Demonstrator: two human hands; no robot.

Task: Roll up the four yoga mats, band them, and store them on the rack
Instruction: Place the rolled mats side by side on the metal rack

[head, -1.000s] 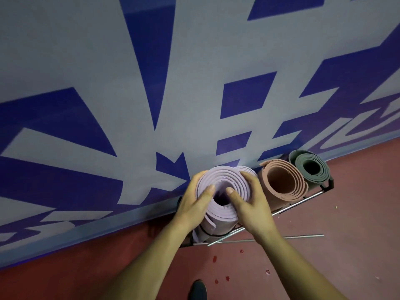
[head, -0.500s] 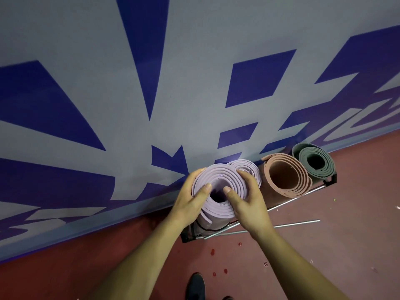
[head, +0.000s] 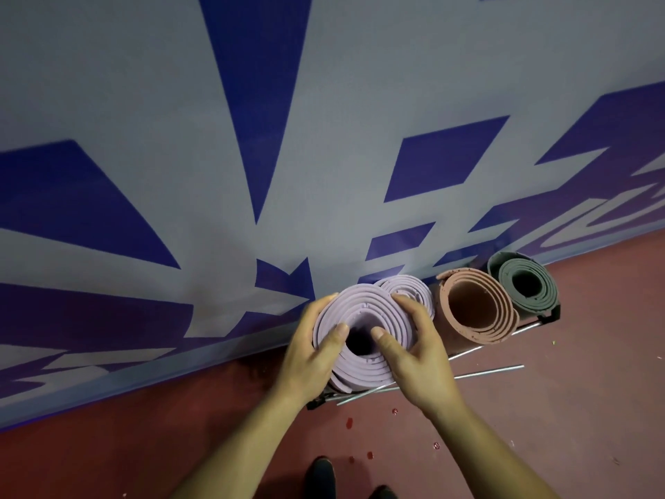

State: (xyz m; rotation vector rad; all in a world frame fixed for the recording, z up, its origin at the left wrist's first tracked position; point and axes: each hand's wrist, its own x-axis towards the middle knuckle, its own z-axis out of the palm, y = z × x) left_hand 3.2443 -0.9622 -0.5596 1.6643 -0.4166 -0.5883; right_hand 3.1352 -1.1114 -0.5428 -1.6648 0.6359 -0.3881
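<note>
Head view: the camera looked down at two bare arms reaching to a row of rolled mats by a wall.
Left hand: the left hand (head: 309, 354) held the left side of the front purple mat (head: 363, 307); its fingers were curled round the outside of the roll and its thumb lay on the top end, next to the hole.
Right hand: the right hand (head: 417, 358) held the right side of the same roll; its fingers were bent over the far edge and its thumb pressed on the top end, across the hole from the other thumb.
Front purple mat: it stood on end at the left end of the rack (head: 547, 313), with its open end facing up.
Other mats: a second purple mat (head: 406, 286) stood just behind it and touched it; next came a brown mat (head: 471, 282), then a dark grey mat (head: 539, 293) at the right end.
Rack: it was low and sat on the floor against the wall; thin metal rods (head: 485, 370) ran along its front.
Wall: the wall (head: 324, 102) was grey with big blue shapes.
Floor: the floor (head: 575, 390) was dark red, with small red specks (head: 349, 423) near the rack.
Shoes: the tips of dark shoes (head: 320, 475) showed at the bottom edge.
</note>
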